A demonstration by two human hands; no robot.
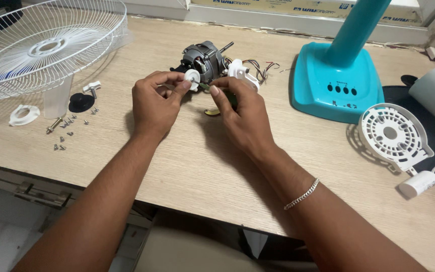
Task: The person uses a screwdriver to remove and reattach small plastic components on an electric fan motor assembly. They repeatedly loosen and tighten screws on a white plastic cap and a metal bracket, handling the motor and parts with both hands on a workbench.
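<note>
The left hand (153,103) pinches a small white plastic wheel (192,78) between thumb and forefinger, holding it up just in front of the grey fan motor (203,60) that lies on the wooden bench (187,161). The right hand (240,118) meets it from the other side, its fingers (216,90) closed on a thin tool (203,86) whose tip touches the wheel; a yellowish handle end (211,112) shows below the palm, though whether it belongs to the same tool is hard to tell. Both hands are raised close together, probably so the wheel stays steady while the tool works on it.

The motor rests on its side, shaft pointing away, with coloured wires (263,68) and a white bracket (242,73) trailing to its right. The loose parts are spread to the sides, within reach but apart from the hands: a white wire fan guard (41,45), a white ring (24,115), a black cap (81,103) and a scatter of small screws (64,132) on the left; on the right, a turquoise fan base (336,83), a round white motor cover (393,135) and a small white cylinder (419,183) with leads.
</note>
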